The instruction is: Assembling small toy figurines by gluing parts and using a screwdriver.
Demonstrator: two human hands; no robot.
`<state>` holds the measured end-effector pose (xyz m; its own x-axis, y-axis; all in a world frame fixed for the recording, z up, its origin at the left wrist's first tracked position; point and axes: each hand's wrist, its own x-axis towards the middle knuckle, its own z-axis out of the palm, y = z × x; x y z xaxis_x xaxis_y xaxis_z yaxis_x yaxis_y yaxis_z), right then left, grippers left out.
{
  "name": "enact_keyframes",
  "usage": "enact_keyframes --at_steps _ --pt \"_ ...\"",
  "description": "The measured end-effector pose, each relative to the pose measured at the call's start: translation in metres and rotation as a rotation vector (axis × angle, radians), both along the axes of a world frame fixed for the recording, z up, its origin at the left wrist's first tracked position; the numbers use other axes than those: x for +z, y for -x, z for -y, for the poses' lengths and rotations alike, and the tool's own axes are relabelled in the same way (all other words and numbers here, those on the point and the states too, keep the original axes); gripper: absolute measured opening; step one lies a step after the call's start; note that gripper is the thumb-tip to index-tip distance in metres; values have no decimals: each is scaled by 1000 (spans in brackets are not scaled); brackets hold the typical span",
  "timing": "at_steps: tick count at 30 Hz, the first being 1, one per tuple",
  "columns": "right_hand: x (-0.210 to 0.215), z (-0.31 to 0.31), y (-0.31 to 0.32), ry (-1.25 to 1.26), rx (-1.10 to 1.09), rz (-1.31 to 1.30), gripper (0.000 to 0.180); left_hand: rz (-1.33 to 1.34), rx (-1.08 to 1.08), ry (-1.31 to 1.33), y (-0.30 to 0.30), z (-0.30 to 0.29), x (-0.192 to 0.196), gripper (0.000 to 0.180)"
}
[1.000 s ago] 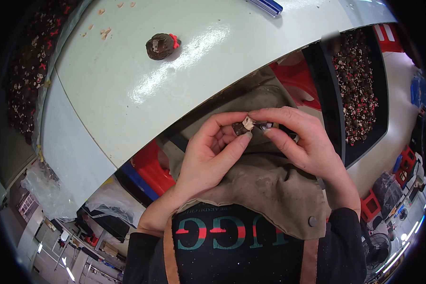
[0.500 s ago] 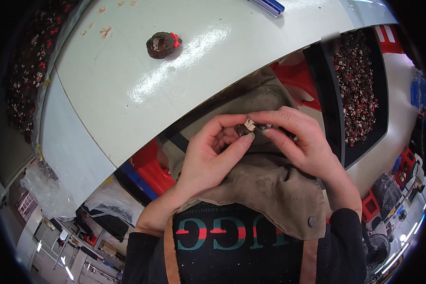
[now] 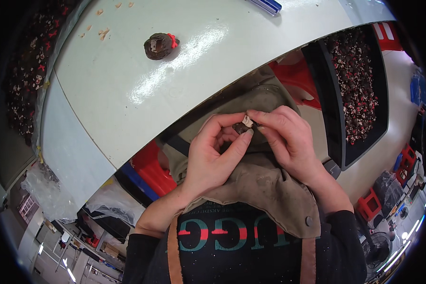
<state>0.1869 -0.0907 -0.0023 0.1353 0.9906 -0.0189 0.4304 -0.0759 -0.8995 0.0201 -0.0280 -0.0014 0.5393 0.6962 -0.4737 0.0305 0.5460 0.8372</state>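
Brown small piece [image 3: 243, 126] pinched between both hands' fingertips [image 3: 249, 134].

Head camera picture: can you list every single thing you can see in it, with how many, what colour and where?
small piece: one, dark brown with a pale end, pinched between both hands
table: one, white, glossy, upper left
round lump: one, dark brown with red bit, on the table
pale scraps: several, tan, table's far edge
pen-like thing: one, blue, top edge
tray: one, black, right, full of dark, red and white bits
apron: one, khaki, on lap
left hand: one, fingers shut on piece
right hand: one, fingers shut on piece
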Motion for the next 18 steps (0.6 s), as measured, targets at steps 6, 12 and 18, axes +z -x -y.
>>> enact_keyframes --at_steps 6,12,18 --pt "-1 0 1 16 35 -40 29 25 3 38 1 -1 0 31" --pt "-7 -1 0 9 16 -63 27 -3 -36 49 5 -5 -1 31" --pt "-7 2 4 80 24 -243 25 -30 6 -98 1 0 -4 31"
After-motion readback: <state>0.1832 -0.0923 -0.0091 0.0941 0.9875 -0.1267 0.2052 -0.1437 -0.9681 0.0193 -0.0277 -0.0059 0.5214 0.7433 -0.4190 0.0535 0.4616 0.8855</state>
